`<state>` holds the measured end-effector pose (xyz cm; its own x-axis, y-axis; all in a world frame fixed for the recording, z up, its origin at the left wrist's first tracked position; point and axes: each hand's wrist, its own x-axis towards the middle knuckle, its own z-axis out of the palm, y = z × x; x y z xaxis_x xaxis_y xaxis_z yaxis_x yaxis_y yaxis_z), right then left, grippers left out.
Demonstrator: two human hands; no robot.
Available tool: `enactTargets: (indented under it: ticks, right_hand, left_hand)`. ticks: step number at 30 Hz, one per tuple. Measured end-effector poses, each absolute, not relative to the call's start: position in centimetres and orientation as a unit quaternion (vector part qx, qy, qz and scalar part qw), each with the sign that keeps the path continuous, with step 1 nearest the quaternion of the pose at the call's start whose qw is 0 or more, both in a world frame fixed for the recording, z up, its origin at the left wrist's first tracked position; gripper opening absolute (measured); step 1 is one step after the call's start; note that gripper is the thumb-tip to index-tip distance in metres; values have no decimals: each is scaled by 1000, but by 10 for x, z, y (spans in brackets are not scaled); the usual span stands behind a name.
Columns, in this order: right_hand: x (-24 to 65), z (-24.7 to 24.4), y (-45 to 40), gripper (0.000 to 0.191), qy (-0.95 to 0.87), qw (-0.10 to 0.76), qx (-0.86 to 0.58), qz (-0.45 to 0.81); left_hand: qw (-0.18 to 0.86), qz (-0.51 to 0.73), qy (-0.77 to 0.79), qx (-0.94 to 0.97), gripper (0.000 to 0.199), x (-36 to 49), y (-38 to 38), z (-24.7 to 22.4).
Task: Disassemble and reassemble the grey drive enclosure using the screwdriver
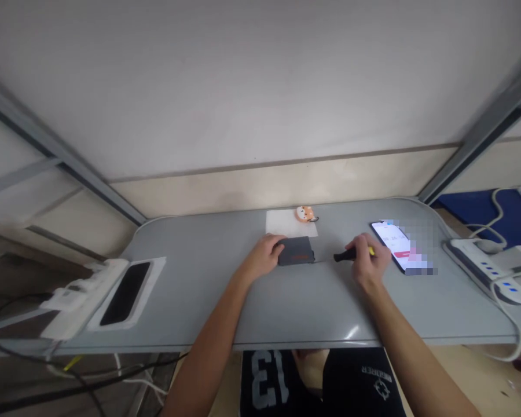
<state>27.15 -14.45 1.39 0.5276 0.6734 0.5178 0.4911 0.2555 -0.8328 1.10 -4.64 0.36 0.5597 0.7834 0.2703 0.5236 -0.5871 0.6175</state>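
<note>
A flat dark grey box (295,251) with orange lettering lies on the grey table. My left hand (267,252) is closed around its left end, thumb and fingers on the edge. In my right hand (368,258) is a screwdriver (345,255) with a black and yellow handle, pointing left toward the box. Its thin shaft is faint, and whether the tip touches the small black part at the box's right end I cannot tell. Just behind the box are a white sheet of paper (280,222) and an orange and white fox-faced trinket (304,214) resting on it.
Right of my right hand lies a lit phone (393,246). A white power strip (490,269) with cables stands at the table's right end. To the left are a black phone (125,292) on white paper and another power strip (87,298). Metal posts and a wall bound the back.
</note>
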Motion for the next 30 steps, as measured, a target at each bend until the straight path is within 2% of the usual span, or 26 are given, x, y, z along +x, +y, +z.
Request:
enactTargets:
  ticks: [8,23,30]
  right_hand:
    - [262,10,-146,49,-538,581,-606,71]
    - [258,13,-149,47,-517,621,-585,69]
    - [233,13,-149,33,-643,535,-522,167]
  left_hand:
    - [211,276,369,862,27,12,-46,3]
    - [189,316,334,868,35,11,-43,3]
    - [169,328,339,865,35,11,-43,6]
